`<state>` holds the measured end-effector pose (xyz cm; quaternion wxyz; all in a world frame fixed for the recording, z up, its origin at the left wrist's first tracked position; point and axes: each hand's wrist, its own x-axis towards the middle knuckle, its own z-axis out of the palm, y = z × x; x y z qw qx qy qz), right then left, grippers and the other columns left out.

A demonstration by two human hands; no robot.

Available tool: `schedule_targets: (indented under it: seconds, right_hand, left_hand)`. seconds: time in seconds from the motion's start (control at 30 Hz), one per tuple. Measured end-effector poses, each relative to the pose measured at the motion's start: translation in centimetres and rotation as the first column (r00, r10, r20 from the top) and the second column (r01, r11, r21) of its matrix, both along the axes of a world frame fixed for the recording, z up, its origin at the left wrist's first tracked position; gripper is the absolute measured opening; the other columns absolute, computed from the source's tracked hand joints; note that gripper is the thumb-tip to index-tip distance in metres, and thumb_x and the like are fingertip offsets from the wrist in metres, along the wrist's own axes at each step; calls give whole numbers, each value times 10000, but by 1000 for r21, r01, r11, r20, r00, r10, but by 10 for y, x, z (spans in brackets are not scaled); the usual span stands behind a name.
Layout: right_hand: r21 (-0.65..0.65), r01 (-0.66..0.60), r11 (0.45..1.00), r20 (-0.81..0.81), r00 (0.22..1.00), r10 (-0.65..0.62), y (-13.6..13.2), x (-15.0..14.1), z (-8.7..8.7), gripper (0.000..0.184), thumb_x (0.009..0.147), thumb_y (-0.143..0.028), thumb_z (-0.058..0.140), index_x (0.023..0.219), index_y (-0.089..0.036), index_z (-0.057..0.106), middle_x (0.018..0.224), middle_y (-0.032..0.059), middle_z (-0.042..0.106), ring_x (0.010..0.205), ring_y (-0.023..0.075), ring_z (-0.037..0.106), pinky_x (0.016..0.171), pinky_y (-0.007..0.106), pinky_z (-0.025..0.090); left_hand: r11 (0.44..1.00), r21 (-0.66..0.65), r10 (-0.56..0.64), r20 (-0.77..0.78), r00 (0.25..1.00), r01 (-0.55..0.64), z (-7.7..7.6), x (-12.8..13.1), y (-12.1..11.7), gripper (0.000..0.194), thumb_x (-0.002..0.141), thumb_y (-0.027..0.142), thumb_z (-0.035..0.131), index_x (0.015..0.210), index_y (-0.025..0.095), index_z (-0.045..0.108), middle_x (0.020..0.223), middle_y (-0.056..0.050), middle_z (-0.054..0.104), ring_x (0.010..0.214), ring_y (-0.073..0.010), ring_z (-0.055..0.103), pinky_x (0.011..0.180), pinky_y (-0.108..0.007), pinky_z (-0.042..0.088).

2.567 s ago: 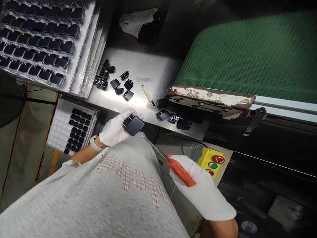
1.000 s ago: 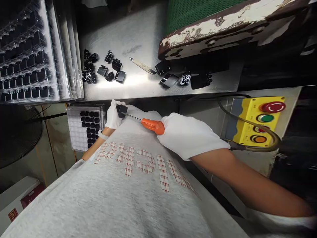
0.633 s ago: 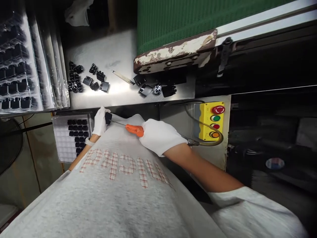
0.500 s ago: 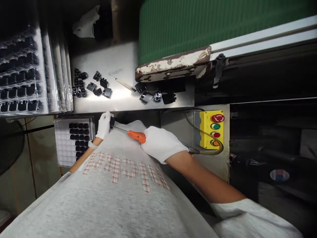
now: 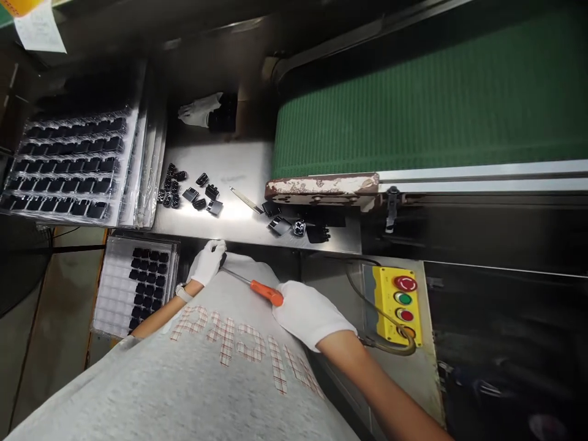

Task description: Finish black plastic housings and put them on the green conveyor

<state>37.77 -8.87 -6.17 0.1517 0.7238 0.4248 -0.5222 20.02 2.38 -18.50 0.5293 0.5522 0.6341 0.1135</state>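
My right hand (image 5: 305,312), in a white glove, is closed around an orange air blow gun (image 5: 267,293). Its thin metal nozzle (image 5: 236,275) points left at a small black plastic part (image 5: 223,260). That part is pinched in the gloved fingers of my left hand (image 5: 209,262), which covers most of it. Both hands are in front of my shirt, just below the steel table's edge. On the table (image 5: 239,159) above them lie several loose black parts (image 5: 214,207) and a pair of tweezers (image 5: 245,200).
Stacked clear trays of black parts (image 5: 68,165) stand at left, with a partly filled tray (image 5: 114,294) lower down. A green conveyor belt (image 5: 413,116) runs along the upper right. Below it sits a yellow button box (image 5: 388,300) beside a hose (image 5: 399,350). A white glove (image 5: 199,111) lies farther back.
The view has tilted up, so the table and hands appear lower and more of the conveyor shows. Both hands keep their grip; the nozzle still points at the part.
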Motion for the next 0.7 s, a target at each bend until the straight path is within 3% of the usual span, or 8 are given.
schedule_targets:
  seconds: [0.1,0.2,0.3,0.43,0.6,0.7]
  right_hand:
    - [10,-10,1000,23,1000,10,2,-1,0,267,911,-241,495,1017,-122,709,972,171,709,948,292,694,664,285,383]
    - [11,19,1000,-6,1000,-19,2,-2,-1,288,936,-309,503,984,-122,717,973,174,711,947,290,694,645,277,371]
    - [25,23,999,-24,999,-22,0,-1,-6,225,901,-264,544,940,-125,717,951,169,712,916,281,694,622,274,348]
    - [48,40,998,25,999,-41,-4,5,-15,184,852,-188,552,939,-136,707,934,136,717,852,247,686,607,265,339]
    - [80,62,995,21,998,-64,-8,12,-26,178,855,-148,526,889,-125,699,902,131,714,792,213,659,611,265,330]
    - [83,78,994,18,997,-80,-5,13,-29,188,827,-101,524,883,-121,702,887,129,712,774,205,648,620,268,326]
  left_hand:
    - [1000,-15,9,28,1000,-9,3,2,-2,227,856,362,555,726,181,591,685,12,571,664,-124,473,687,-235,386]
    - [999,-26,37,33,999,-36,8,3,-2,276,859,393,557,693,179,608,714,-8,612,702,-137,511,709,-243,396]
    - [997,-43,63,42,997,-61,12,3,-3,200,834,347,614,746,170,643,803,-30,670,786,-151,570,777,-248,416]
    - [993,-80,87,59,994,-82,15,3,-3,88,817,218,664,851,146,627,744,-6,632,687,-129,548,742,-273,436]
    - [986,-74,160,113,981,-152,7,6,1,81,832,125,661,851,129,583,790,8,616,708,-112,564,744,-280,478]
    - [984,-83,167,147,975,-157,-3,10,7,173,879,234,668,769,127,586,728,16,603,691,-117,574,728,-284,500]
